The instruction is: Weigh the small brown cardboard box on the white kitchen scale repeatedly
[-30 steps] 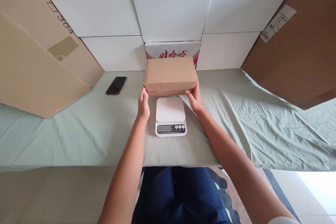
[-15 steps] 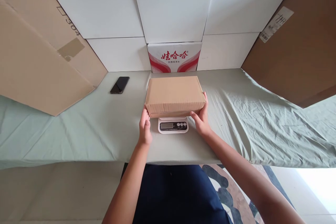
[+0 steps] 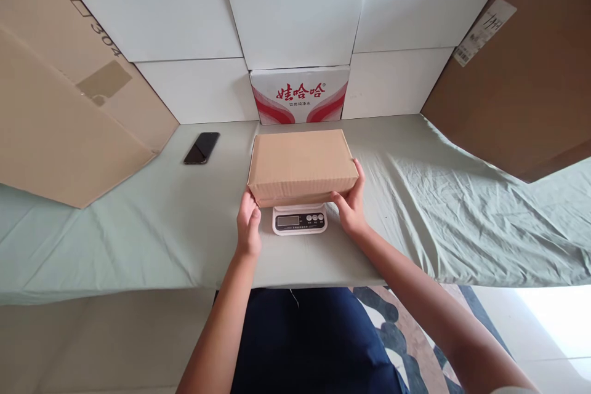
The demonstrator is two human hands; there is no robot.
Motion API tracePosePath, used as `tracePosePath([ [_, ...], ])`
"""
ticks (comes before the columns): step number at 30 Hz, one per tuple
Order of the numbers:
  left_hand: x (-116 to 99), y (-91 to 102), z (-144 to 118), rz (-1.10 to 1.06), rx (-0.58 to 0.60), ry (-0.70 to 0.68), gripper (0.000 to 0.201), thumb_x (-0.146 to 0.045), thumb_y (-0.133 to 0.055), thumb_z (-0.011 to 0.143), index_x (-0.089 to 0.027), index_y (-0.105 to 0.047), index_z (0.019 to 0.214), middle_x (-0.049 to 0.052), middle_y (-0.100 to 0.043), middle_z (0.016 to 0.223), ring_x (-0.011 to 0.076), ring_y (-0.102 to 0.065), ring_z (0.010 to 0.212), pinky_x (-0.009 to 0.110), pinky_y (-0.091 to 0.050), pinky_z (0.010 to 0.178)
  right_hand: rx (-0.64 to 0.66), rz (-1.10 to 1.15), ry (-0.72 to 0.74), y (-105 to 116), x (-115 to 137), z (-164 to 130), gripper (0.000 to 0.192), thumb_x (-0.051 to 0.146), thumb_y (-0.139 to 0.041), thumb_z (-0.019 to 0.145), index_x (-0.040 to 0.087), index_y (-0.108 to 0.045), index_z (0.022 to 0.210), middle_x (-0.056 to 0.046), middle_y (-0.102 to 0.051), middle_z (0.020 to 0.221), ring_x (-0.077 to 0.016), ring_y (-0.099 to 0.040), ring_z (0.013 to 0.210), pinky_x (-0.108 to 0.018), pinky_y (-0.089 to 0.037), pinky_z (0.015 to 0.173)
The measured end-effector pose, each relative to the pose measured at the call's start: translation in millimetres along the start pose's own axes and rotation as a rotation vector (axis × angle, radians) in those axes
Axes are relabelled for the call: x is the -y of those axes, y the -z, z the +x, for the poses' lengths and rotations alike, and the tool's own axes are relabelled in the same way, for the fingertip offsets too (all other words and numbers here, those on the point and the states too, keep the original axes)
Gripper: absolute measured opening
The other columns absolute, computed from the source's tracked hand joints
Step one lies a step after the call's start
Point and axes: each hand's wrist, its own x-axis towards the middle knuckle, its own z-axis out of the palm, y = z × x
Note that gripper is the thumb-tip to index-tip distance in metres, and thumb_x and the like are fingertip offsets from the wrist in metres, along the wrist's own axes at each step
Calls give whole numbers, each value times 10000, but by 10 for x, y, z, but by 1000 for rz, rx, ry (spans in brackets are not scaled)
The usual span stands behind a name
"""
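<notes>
A closed brown cardboard box (image 3: 300,157) sits over a white digital kitchen scale (image 3: 299,231), hiding the scale's platform. Only the scale's front panel, with a grey display and a row of round buttons, shows below the box. My left hand (image 3: 249,225) grips the box's near left corner, its fingers partly hidden under the side. At the near right corner, my right hand (image 3: 351,203) holds the box with the thumb on the front face and fingers along the right side. Whether the box rests its full weight on the scale I cannot tell.
A black phone (image 3: 202,148) lies on the green cloth (image 3: 138,215) to the left. Behind stands a white-and-red carton (image 3: 300,98) among white panels (image 3: 295,6). Large cardboard sheets flank both sides, one left (image 3: 55,117) and one right (image 3: 517,98).
The camera view has shifted slightly, so the scene appears a little further left. Both hands keep their hold on the cardboard box, which stays over the scale.
</notes>
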Motion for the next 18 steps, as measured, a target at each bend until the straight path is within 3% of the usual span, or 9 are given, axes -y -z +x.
tracePosePath([
  [8, 41, 25, -1, 47, -23, 3, 721, -659, -573, 909, -261, -529, 1509, 153, -598, 1504, 351, -522, 1459, 481, -428, 1194, 1, 20, -4, -6, 32, 20, 814, 536, -619, 908, 380, -208, 1593, -86, -341, 1640, -348, -372, 1533, -623, -360, 1270],
  [18, 7, 10, 1, 69, -25, -1, 715, -650, -565, 916, -257, -530, 1512, 152, -603, 1499, 355, -529, 1451, 473, -454, 1172, 3, -24, -17, -6, 49, 15, 841, 620, -597, 903, 361, -195, 1595, -115, -327, 1630, -363, -372, 1513, -623, -460, 1194],
])
